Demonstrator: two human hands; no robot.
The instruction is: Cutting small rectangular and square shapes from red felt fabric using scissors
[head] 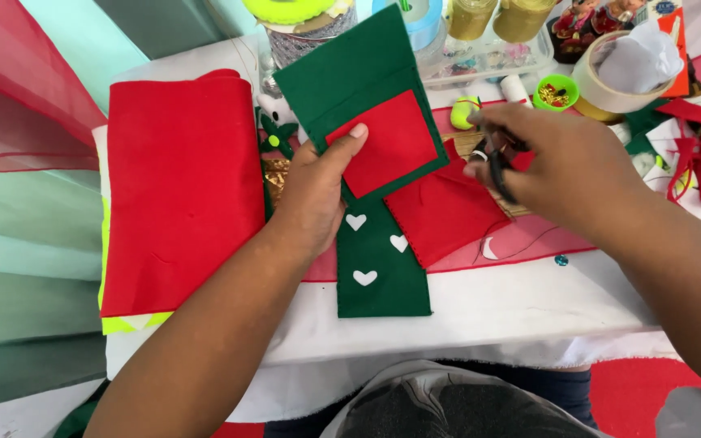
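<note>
Head view: left hand (314,191) pinning red patch (387,142) onto green felt (359,89) (thumb flat). Right hand (557,170) closed on scissors (496,158). Next probably needs careful trimming.

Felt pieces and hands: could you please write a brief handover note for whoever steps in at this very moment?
Left hand: holds the green felt piece tilted above the table, thumb pressing the red felt square onto it.
Right hand: closed around small dark scissors, over the middle of the table.
On the table: a green felt strip with white hearts, a loose red felt piece beside it, a folded red felt sheet to the left.
Done: red square cut and laid in place.
Left: whether the square is fixed cannot be told.
</note>
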